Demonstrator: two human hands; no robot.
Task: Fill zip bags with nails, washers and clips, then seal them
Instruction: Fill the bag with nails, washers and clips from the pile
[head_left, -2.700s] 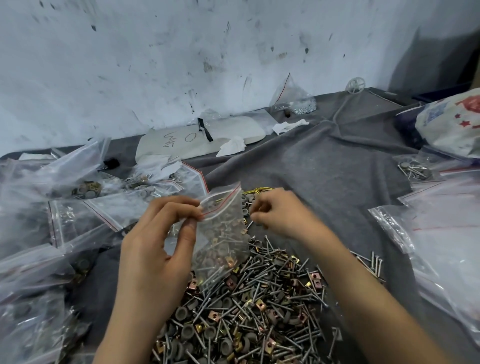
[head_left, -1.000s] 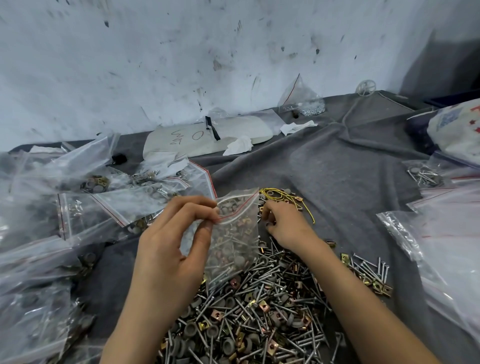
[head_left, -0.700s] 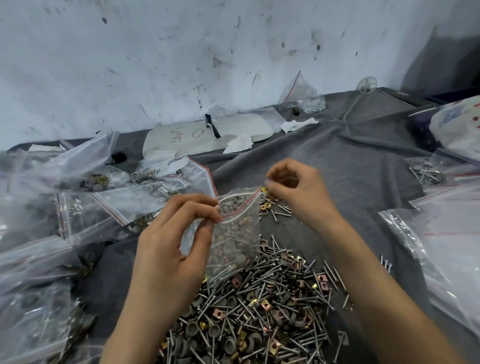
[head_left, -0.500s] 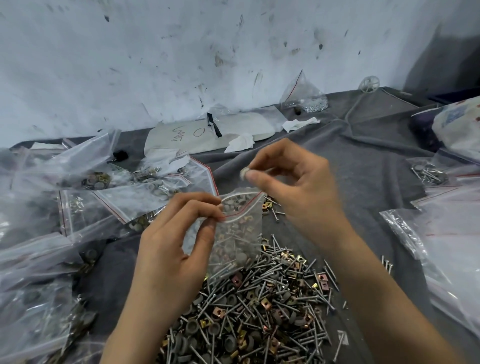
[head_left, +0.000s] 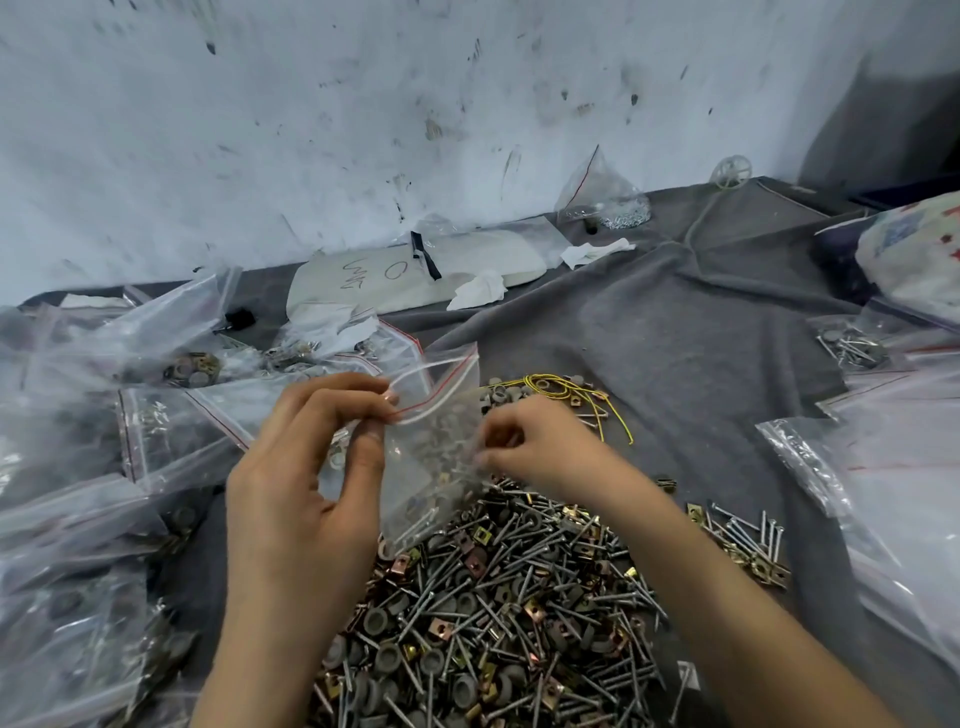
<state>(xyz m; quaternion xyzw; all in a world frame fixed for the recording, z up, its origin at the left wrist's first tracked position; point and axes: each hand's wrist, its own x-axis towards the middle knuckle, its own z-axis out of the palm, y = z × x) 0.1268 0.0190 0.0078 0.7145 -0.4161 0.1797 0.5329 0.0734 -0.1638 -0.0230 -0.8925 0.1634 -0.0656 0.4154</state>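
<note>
Head view: left hand (head_left: 291, 499) pinches zip bag (head_left: 431, 467) mouth. Right hand (head_left: 540, 447) at bag's 3 o'clock, fingers curled, grip unclear. Nail pile (head_left: 493, 623) at 6 o'clock.

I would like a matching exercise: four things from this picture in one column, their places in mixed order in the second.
1. zip bag
2. yellow wire
3. pile of nails, washers and clips
4. peaked bag

a. against the wall
b. on the grey cloth beyond the right hand
c. pinched at its mouth by the left hand
d. between the forearms, nearest the camera

Pairs: 1-c, 2-b, 3-d, 4-a
</note>
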